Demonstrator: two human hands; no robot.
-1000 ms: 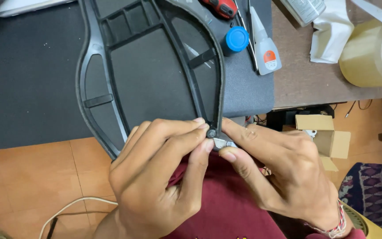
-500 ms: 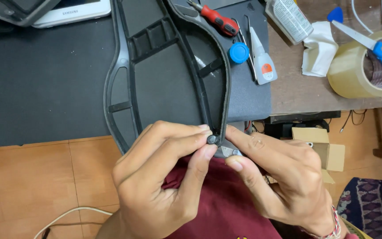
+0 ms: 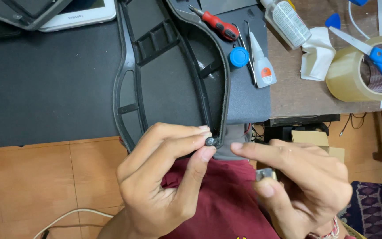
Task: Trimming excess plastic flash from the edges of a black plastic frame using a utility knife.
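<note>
Fingertip control governs this step. The left hand (image 3: 164, 186) pinches a small dark round part (image 3: 210, 141) between thumb and forefinger, held against the lower corner of the black plastic frame (image 3: 173, 75), which overhangs the near edge of the worktop (image 3: 45, 84). The right hand (image 3: 301, 190) hovers just beside it, forefinger extended, thumb and curled fingers clenched on a small grey metal piece (image 3: 265, 173). The person should keep the frame steady on the worktop, keep the part square to the corner, and apply pressure evenly without twisting.
</note>
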